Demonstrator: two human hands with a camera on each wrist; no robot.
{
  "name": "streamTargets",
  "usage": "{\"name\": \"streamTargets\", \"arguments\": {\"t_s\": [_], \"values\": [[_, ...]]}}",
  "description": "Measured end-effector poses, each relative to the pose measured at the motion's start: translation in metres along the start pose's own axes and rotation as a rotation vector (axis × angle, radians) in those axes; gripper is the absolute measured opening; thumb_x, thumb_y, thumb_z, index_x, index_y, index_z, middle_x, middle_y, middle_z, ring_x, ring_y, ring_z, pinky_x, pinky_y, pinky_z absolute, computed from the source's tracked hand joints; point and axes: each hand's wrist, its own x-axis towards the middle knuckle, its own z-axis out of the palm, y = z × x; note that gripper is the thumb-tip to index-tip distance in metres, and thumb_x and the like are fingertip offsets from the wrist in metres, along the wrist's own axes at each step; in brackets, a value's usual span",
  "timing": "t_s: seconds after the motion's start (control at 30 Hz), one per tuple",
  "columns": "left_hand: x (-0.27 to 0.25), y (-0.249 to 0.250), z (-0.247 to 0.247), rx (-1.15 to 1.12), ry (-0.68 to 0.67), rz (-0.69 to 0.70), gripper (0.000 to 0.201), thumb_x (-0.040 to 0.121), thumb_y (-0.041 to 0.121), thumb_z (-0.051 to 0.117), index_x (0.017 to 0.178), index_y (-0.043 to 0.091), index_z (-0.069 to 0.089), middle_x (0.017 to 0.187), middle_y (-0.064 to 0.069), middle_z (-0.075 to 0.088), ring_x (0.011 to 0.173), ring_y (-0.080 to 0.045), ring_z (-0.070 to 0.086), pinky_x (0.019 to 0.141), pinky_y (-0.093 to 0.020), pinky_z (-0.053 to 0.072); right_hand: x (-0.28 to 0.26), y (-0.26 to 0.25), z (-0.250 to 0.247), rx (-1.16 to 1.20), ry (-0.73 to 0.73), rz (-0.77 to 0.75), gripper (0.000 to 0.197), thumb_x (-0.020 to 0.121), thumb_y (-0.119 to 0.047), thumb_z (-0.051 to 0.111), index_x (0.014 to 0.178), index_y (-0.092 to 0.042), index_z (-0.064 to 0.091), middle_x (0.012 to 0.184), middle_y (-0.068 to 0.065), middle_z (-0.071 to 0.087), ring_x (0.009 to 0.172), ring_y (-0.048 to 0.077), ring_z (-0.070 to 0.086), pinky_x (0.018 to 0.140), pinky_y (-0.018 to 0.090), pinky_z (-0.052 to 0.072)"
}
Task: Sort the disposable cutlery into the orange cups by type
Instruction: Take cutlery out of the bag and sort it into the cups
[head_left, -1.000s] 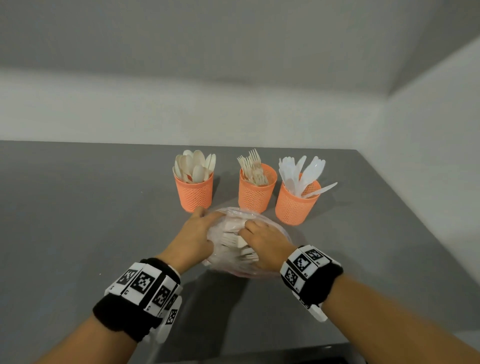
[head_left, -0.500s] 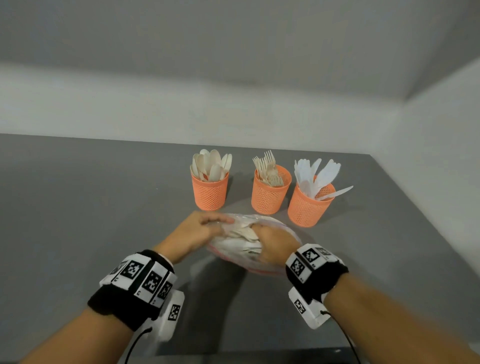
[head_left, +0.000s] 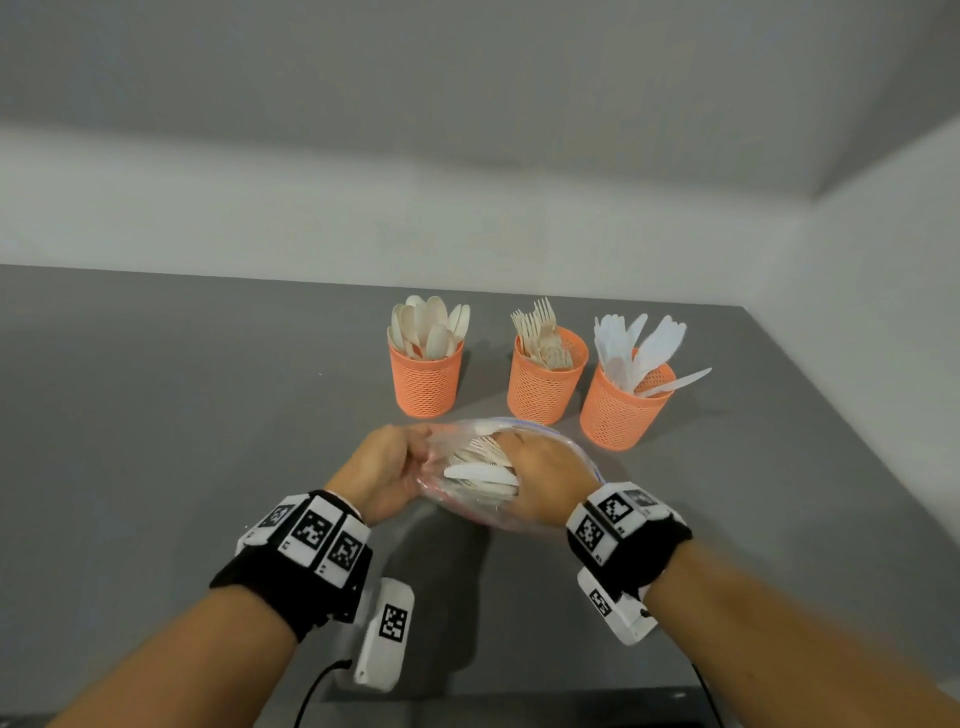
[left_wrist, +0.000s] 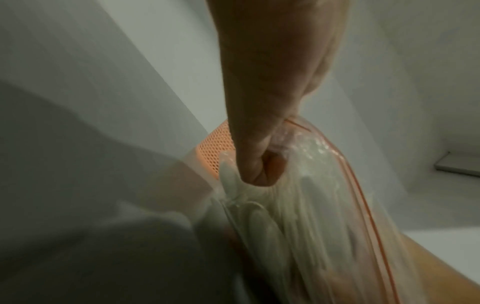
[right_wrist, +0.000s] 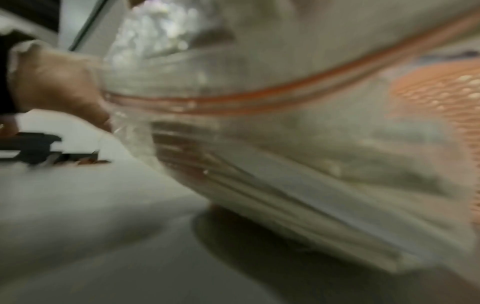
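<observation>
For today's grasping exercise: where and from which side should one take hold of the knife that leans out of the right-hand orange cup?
Grip the knife on its blade, the only part clear of the right cup. It lies tilted out over the rim, pointing right, so come from the open right side and pinch its flat faces, probably pulling along its length.

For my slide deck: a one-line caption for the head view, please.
Both hands, left hand and right hand, hold a clear bag of cutlery before three orange cups.

Grey table (head_left: 182, 415): three orange mesh cups (head_left: 426, 382) in row near back right corner
</observation>
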Motion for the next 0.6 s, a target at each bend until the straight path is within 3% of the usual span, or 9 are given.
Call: {"name": "streamTargets", "arguments": {"t_s": [0.07, 0.13, 0.23, 0.3, 0.4, 0.5, 0.6], "values": [[-0.003, 0.004, -0.001, 0.098, -0.107, 0.001, 0.036, 0.083, 0.0, 0.044, 0.112, 0.001, 0.064, 0.079, -0.012, 0.057, 0.056, -0.016, 0.052, 0.049, -0.022, 0.049, 0.001, 0.007, -0.009, 0.074, 0.003, 0.024, 0.052, 0.074, -0.031, 0.066, 0.123, -0.017, 0.053, 0.121, 0.002, 0.062, 0.111, 0.022, 0.056, 0.088, 0.028, 0.041], [-0.004, 0.006, 0.0, 0.298, -0.139, 0.042, 0.038, 0.082, -0.008, 0.05, 0.115, 0.007, 0.064, 0.083, -0.009, 0.062, 0.057, -0.012, 0.057, 0.051, -0.02, 0.05, 0.001, 0.012, -0.011, 0.117, -0.028, 0.004, 0.046, 0.074, -0.026, 0.066, 0.118, -0.015, 0.058, 0.116, 0.004, 0.065, 0.106, 0.023, 0.057, 0.081, 0.024, 0.036], [-0.002, 0.007, -0.007, 0.457, -0.105, 0.085, 0.042, 0.082, -0.013, 0.053, 0.114, 0.013, 0.062, 0.093, -0.007, 0.068, 0.068, -0.01, 0.065, 0.061, -0.02, 0.054, -0.003, 0.019, -0.004, 0.181, -0.046, -0.02, 0.049, 0.074, -0.029, 0.064, 0.121, -0.017, 0.058, 0.123, 0.002, 0.063, 0.113, 0.021, 0.055, 0.086, 0.022, 0.035], [0.001, 0.007, -0.012, 0.471, -0.014, 0.124, 0.04, 0.084, -0.011, 0.052, 0.115, 0.011, 0.062, 0.096, -0.011, 0.067, 0.073, -0.015, 0.064, 0.063, -0.021, 0.054, -0.003, 0.021, 0.003, 0.147, -0.074, -0.035, 0.05, 0.077, -0.028, 0.064, 0.125, -0.016, 0.055, 0.129, 0.002, 0.058, 0.12, 0.02, 0.05, 0.099, 0.027, 0.039], [0.009, 0.001, -0.006, 0.455, 0.113, 0.169, 0.043, 0.079, -0.017, 0.049, 0.116, 0.003, 0.061, 0.095, -0.018, 0.064, 0.071, -0.022, 0.06, 0.057, -0.022, 0.055, -0.003, 0.015, 0.016, -0.018, -0.129, -0.032, 0.055, 0.077, -0.03, 0.067, 0.127, -0.013, 0.048, 0.13, 0.007, 0.052, 0.121, 0.024, 0.048, 0.101, 0.034, 0.038], [0.015, -0.005, 0.0, 0.377, 0.079, 0.14, 0.041, 0.083, -0.014, 0.044, 0.118, 0.002, 0.059, 0.093, -0.02, 0.062, 0.062, -0.019, 0.056, 0.054, -0.023, 0.053, -0.002, 0.009, 0.022, -0.139, -0.124, 0.015, 0.049, 0.077, -0.026, 0.065, 0.121, -0.01, 0.05, 0.125, 0.01, 0.05, 0.118, 0.027, 0.048, 0.101, 0.036, 0.036], [0.015, -0.005, -0.004, 0.298, 0.017, 0.119, 0.034, 0.089, -0.007, 0.044, 0.117, 0.004, 0.06, 0.081, -0.012, 0.058, 0.045, -0.007, 0.049, 0.051, -0.02, 0.049, -0.001, 0.016, 0.015, -0.013, -0.102, 0.061, 0.046, 0.076, -0.027, 0.064, 0.119, -0.013, 0.055, 0.126, 0.006, 0.056, 0.119, 0.025, 0.051, 0.101, 0.037, 0.04]]}}
